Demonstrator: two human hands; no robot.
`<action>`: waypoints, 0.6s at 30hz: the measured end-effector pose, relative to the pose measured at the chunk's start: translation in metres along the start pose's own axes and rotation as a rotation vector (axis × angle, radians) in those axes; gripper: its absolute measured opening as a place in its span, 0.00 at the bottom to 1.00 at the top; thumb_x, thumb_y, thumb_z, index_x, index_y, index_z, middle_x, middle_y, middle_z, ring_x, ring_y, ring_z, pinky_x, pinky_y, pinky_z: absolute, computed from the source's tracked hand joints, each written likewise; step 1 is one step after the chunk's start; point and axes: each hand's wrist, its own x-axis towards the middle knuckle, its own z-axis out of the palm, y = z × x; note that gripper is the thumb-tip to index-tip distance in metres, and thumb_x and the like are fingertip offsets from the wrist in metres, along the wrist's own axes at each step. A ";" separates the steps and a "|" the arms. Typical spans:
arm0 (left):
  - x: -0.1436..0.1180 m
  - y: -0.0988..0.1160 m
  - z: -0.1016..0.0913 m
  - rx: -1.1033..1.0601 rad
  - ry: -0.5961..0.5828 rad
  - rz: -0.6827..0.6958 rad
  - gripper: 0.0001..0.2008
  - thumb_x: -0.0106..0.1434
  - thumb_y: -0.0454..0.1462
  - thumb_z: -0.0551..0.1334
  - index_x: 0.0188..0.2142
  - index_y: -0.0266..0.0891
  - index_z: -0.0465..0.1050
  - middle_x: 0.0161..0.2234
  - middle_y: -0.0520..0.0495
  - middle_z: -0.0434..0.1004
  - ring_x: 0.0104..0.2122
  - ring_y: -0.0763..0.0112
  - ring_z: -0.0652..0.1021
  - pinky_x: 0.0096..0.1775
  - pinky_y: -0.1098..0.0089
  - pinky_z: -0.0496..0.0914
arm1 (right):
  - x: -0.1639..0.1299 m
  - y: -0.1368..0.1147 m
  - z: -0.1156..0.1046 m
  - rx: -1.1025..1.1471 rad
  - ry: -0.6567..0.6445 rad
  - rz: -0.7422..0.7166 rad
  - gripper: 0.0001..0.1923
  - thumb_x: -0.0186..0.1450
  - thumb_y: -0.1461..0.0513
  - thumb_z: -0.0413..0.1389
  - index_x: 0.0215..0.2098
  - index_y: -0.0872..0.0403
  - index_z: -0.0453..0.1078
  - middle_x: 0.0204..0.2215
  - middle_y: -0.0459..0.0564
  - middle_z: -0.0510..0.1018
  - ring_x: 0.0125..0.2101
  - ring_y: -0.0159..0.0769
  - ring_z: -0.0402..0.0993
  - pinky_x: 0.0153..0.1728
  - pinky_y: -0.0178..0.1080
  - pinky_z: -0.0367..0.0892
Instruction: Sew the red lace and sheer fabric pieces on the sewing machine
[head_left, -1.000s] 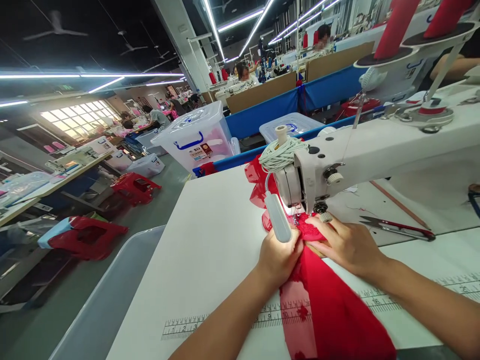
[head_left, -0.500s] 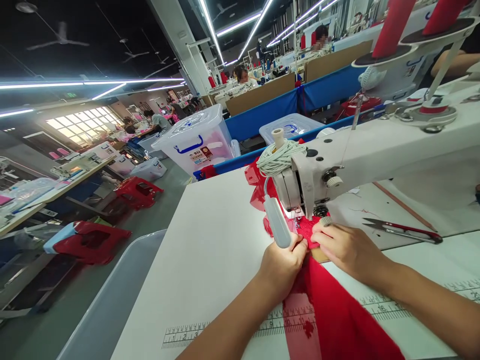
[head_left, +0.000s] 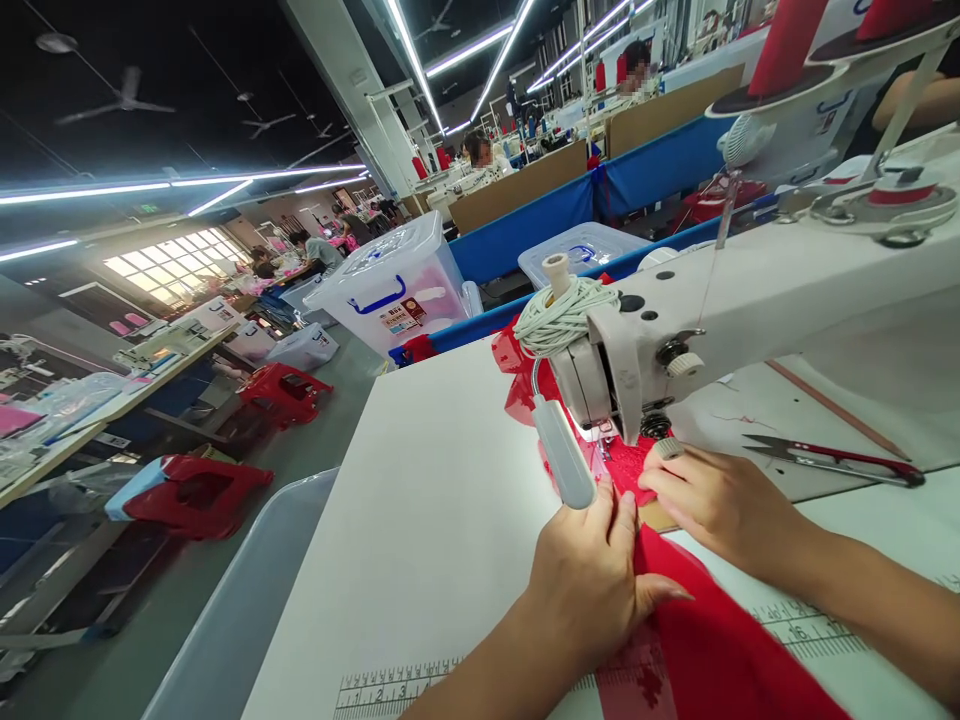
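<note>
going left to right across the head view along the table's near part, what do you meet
grey bin → left hand → red fabric → right hand → thread snips

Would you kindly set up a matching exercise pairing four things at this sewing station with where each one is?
Things:
1. left hand
2. right hand
3. thread snips
4. white cord coil

Places:
A. wound on top of the sewing machine head
B. lying on the table, right of the needle area
C. flat on the red fabric, beside the lamp
D. fingertips at the fabric by the presser foot

Pairs: 1-C, 2-D, 3-B, 4-A
</note>
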 end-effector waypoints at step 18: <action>-0.002 -0.001 0.009 0.051 -0.025 0.004 0.42 0.66 0.60 0.40 0.51 0.26 0.73 0.46 0.30 0.77 0.39 0.56 0.80 0.39 0.61 0.76 | 0.002 0.003 0.003 -0.044 0.015 0.014 0.14 0.61 0.74 0.45 0.25 0.52 0.62 0.22 0.47 0.69 0.23 0.35 0.62 0.24 0.38 0.52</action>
